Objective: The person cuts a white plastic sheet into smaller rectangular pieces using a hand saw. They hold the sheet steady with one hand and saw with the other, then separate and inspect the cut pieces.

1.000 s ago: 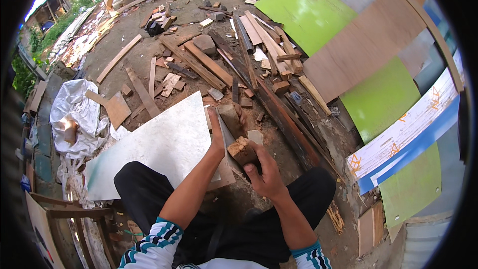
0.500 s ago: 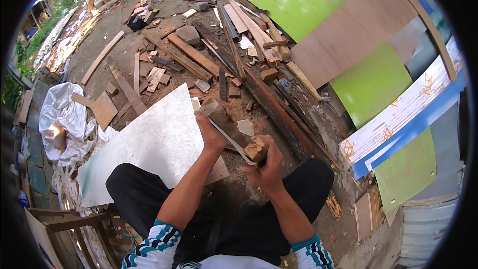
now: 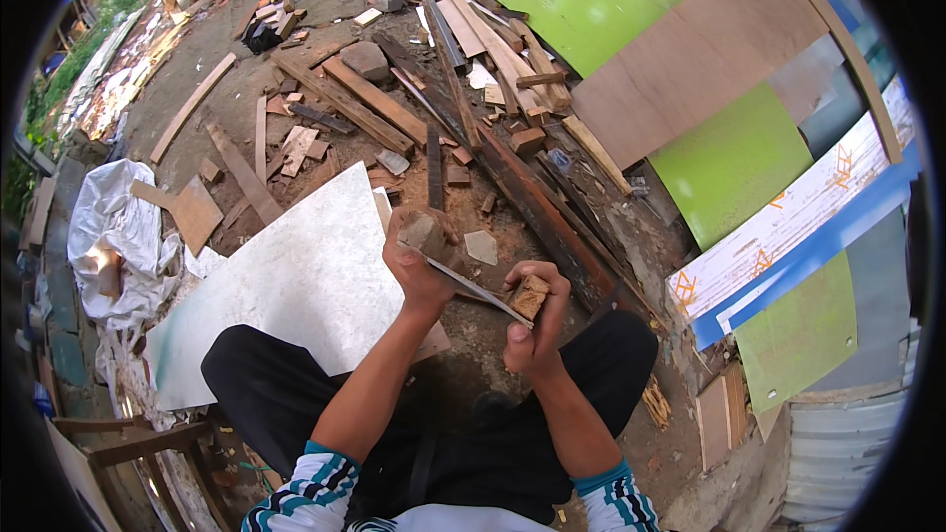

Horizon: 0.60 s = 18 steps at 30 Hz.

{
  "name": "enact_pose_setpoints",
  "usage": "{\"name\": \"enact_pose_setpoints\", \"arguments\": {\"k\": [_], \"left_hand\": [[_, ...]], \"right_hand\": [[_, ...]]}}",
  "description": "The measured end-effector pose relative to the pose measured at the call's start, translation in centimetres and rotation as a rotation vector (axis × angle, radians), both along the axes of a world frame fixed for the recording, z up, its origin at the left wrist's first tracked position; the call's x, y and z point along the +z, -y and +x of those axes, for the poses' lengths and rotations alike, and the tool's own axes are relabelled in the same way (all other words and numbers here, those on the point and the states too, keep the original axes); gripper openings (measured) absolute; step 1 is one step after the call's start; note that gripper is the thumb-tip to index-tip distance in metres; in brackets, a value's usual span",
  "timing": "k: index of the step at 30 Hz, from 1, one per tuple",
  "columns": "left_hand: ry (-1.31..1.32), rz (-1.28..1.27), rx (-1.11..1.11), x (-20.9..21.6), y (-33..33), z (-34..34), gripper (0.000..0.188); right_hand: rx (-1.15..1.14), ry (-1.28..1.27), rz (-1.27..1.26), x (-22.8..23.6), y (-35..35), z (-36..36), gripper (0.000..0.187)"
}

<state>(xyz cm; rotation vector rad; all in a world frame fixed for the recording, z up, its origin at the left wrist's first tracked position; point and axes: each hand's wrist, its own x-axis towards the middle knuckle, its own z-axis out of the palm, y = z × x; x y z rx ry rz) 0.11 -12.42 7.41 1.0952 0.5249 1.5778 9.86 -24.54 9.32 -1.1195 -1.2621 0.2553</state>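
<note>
In front of my knees, my left hand (image 3: 419,271) is closed on one end of a thin, pale flat strip (image 3: 478,289), seen nearly edge-on. The strip slants down to my right hand (image 3: 539,325), whose fingers wrap round a small rough wood block (image 3: 529,297). The thumb sits below the block, by the strip's lower end; the block appears to lie against the strip. Just past my left fingers is a grey-brown lump (image 3: 426,234), partly hidden, and I cannot make out whether my hand touches it. A large whitish sheet (image 3: 286,276) lies beside my left forearm.
Loose planks (image 3: 379,103), offcuts and stones cover the ground ahead. A long dark beam (image 3: 532,202) runs diagonally on the right. Green, brown and white panels (image 3: 734,163) stand along the right side. A white sack (image 3: 118,227) lies left, near a wooden frame (image 3: 148,443).
Both hands have shifted slightly; the right hand moved a little to the right with the wood block and strip end. The strip now lies at a flatter slant. Both hands keep their hold.
</note>
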Motion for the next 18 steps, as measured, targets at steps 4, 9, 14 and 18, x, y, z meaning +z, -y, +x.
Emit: {"name": "enact_pose_setpoints", "arguments": {"k": [4, 9, 14, 18], "left_hand": [[-0.045, 0.043, -0.031, 0.4, 0.9, 0.2, 0.085], [0.062, 0.016, -0.162, 1.3, 1.3, -0.2, 0.086], [0.073, 0.023, -0.210, 2.0, 1.8, -0.5, 0.089], [-0.002, -0.009, -0.123, 3.3, 2.5, -0.1, 0.084]], "right_hand": [[-0.048, 0.004, 0.053, -0.9, 0.1, -0.1, 0.073], [-0.054, 0.004, 0.148, -0.8, -0.6, 0.6, 0.071], [0.020, -0.063, 0.204, -1.1, -0.2, 1.5, 0.069], [0.011, -0.173, 0.162, -0.3, 0.0, 1.6, 0.071]]}}
